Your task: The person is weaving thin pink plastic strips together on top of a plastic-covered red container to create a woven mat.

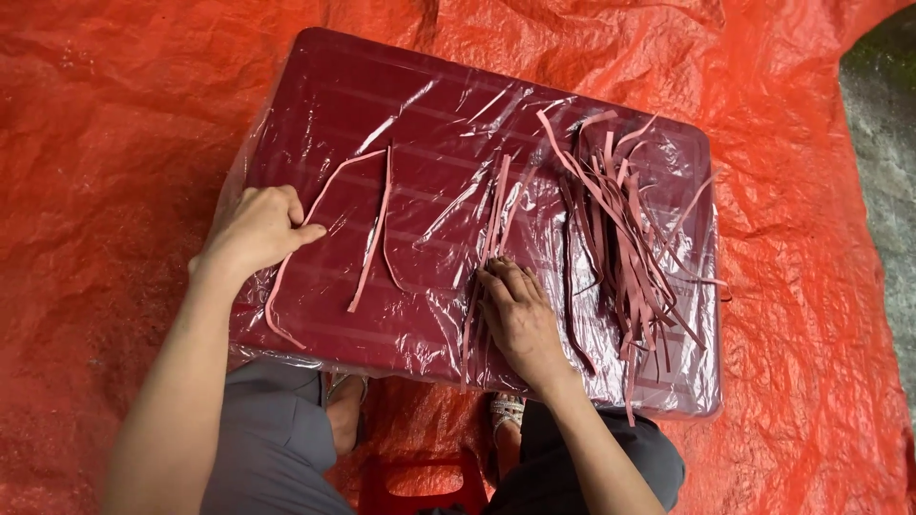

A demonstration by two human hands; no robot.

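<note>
Both hands rest on a dark red table (pixel 324 86) wrapped in clear plastic (pixel 458 205). The left hand (pixel 256 229) is curled shut, and its fingers (pixel 303 235) pinch one long pink strip (pixel 303 217) that bends up past the hand and down below it. Just right of that hand lies a second strip (pixel 374 238), lying loose. The right hand (pixel 520 315) lies flat with its fingers (pixel 496 277) pressing on a small bunch (pixel 494 219) of strips that runs up from the fingertips. Further right of that hand is a big messy pile (pixel 620 238) of the same pink strips. Under the table, all around both hands, is a crinkly orange sheet (pixel 114 124). Below the hands, grey trousers (pixel 272 439) show, and a red stool (pixel 420 486) between the knees.
</note>
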